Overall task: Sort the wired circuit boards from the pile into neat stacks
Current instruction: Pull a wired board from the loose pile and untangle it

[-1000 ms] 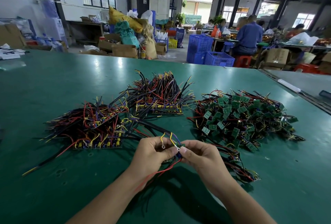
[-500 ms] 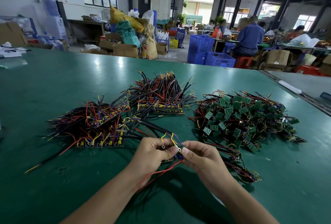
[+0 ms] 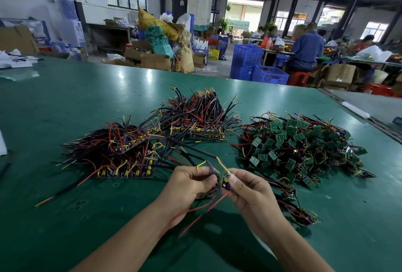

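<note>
A loose pile of small green wired circuit boards (image 3: 304, 147) lies on the right of the green table (image 3: 65, 102). Two sorted stacks with red, black and yellow wires sit to the left: a near one (image 3: 117, 154) and a farther one (image 3: 200, 119). My left hand (image 3: 189, 187) grips a small bundle of wired boards (image 3: 214, 184) just above the table. My right hand (image 3: 245, 189) pinches a small wired board (image 3: 226, 181) right beside that bundle. Red wires (image 3: 195, 213) hang below both hands.
A few more wired boards (image 3: 300, 208) trail on the table right of my right hand. Blue crates (image 3: 256, 67), cardboard boxes and sacks stand beyond the table's far edge. People sit working at benches at the back right.
My hands have drawn slightly apart. The right hand now pinches its own small board next to the left hand's bundle, where before both pinched the wire ends together.
</note>
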Demonstrator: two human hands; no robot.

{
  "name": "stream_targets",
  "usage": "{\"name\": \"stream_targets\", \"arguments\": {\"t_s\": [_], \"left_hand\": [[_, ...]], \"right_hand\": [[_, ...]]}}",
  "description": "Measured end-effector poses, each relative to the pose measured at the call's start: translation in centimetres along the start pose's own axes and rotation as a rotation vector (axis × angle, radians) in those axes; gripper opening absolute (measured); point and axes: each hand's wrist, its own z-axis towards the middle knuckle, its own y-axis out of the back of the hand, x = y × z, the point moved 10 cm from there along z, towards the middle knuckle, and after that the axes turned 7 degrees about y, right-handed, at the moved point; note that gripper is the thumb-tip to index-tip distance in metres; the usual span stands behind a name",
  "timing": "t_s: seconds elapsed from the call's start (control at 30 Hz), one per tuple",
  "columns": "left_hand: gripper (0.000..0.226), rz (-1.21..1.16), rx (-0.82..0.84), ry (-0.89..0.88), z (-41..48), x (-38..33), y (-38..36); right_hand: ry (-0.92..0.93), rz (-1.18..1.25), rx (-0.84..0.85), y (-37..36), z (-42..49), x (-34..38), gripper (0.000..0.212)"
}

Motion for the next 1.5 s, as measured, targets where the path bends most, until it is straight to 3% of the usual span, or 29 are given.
{"name": "stream_targets", "arguments": {"t_s": [0.17, 0.3, 0.4, 0.47, 0.6, 0.73, 0.83, 0.97, 1.13, 1.33, 1.5], "left_hand": [[0.012, -0.107, -0.024, 0.013, 0.4, 0.2, 0.4], [0.016, -0.042, -0.007, -0.021, 0.5, 0.0, 0.3], [0.017, 0.007, -0.004, -0.044, 0.8, -0.1, -0.1], [0.021, -0.013, -0.016, -0.02, 1.1, 0.3, -0.1], [0.021, 0.073, -0.052, -0.002, 1.3, 0.8, 0.4], [0.021, 0.063, -0.051, 0.021, 1.1, 1.1, 0.2], [0.021, 0.161, -0.038, 0.002, 0.8, 1.0, -0.1], [0.019, 0.225, -0.012, -0.012, 0.6, 1.0, -0.6], [0.016, 0.184, -0.005, -0.036, 0.5, 0.4, -0.6], [0.011, -0.015, -0.045, -0.024, 0.5, -0.4, 0.3], [0.037, -0.13, -0.109, -0.047, 0.5, -0.7, 0.9]], "right_hand": [[-0.029, 0.144, -0.101, 1.6, 0.3, -0.2, 0.014], [-0.095, 0.243, -0.114, 2.1, 0.5, -1.0, 0.015], [-0.142, 0.25, -0.122, 2.2, 0.5, -1.5, 0.031], [-0.197, 0.161, -0.12, 2.4, 0.3, -2.1, 0.048], [-0.303, -0.077, -0.091, 2.5, -0.2, -3.1, 0.054], [-0.351, -0.17, 0.116, 0.7, -1.0, -3.0, 0.082], [-0.306, -0.56, 0.276, 0.4, -1.3, -2.3, 0.095], [-0.193, -0.74, 0.292, -0.5, -1.0, -1.4, 0.069], [-0.302, -0.611, 0.094, 2.1, -0.9, -1.6, 0.044], [-0.319, -0.481, 0.065, 3.9, -0.7, 0.4, 0.025], [-0.262, -0.321, 0.065, 3.6, -0.6, 2.4, 0.006]]}}
